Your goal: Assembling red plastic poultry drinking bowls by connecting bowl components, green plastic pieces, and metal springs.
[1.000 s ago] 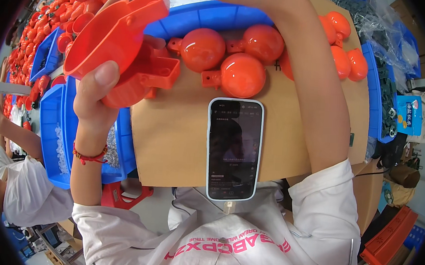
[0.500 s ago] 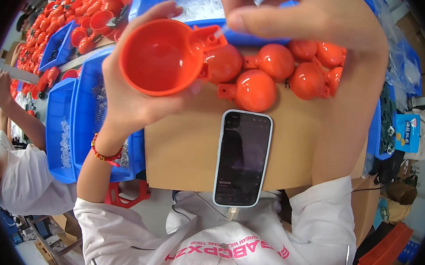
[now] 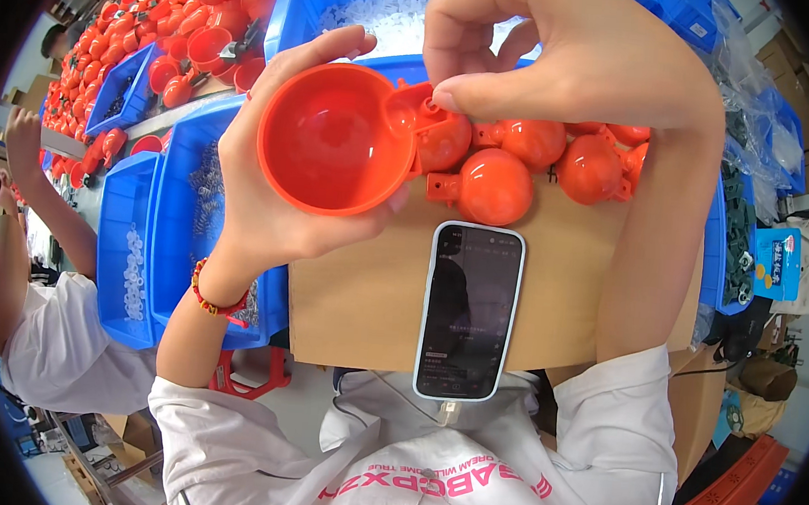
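Observation:
My left hand (image 3: pixel 262 210) is wrapped round a glossy red plastic cup (image 3: pixel 335 140), its open mouth turned up toward me. A short hollow bracket (image 3: pixel 425 113) juts from the cup's right side. At the bracket's end my right hand (image 3: pixel 577 72) has thumb and forefinger pinched together, the thumb tip touching or just over it. Whatever small piece lies between those fingertips is hidden. Just beyond, several more red cups (image 3: pixel 496 187) rest mouth down on the cardboard, partly covered by my right wrist.
A phone (image 3: pixel 469 313) lies on the cardboard surface (image 3: pixel 353 315) before me. Behind my hands stands a blue bin (image 3: pixel 295 10) of small whitish parts. Blue bins (image 3: pixel 169 236) with clear rings and springs stand left, near a heap of red cups (image 3: pixel 208 46). A co-worker's arm (image 3: pixel 56 200) shows far left.
The cup in my left hand has shifted slightly right and down in the picture. My right fingertips have come down onto the bracket; a small translucent piece seen there earlier is now covered.

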The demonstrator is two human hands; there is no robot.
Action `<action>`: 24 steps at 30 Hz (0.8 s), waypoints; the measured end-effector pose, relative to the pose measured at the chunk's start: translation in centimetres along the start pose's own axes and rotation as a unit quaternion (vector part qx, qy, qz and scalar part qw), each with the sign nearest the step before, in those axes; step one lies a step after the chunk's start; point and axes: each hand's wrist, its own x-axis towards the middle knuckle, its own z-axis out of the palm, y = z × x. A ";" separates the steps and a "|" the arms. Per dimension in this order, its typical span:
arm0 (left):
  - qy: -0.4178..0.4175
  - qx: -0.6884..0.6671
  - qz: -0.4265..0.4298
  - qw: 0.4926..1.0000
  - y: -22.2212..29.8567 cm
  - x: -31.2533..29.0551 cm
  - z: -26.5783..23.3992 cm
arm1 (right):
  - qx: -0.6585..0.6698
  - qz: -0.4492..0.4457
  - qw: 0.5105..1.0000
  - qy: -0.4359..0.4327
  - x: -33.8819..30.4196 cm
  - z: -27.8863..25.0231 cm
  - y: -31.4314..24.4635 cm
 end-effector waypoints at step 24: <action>0.048 -0.255 -0.102 0.960 -0.3 -0.7 0.0 | 0.177 -0.163 0.970 0.016 1.9 1.4 3.5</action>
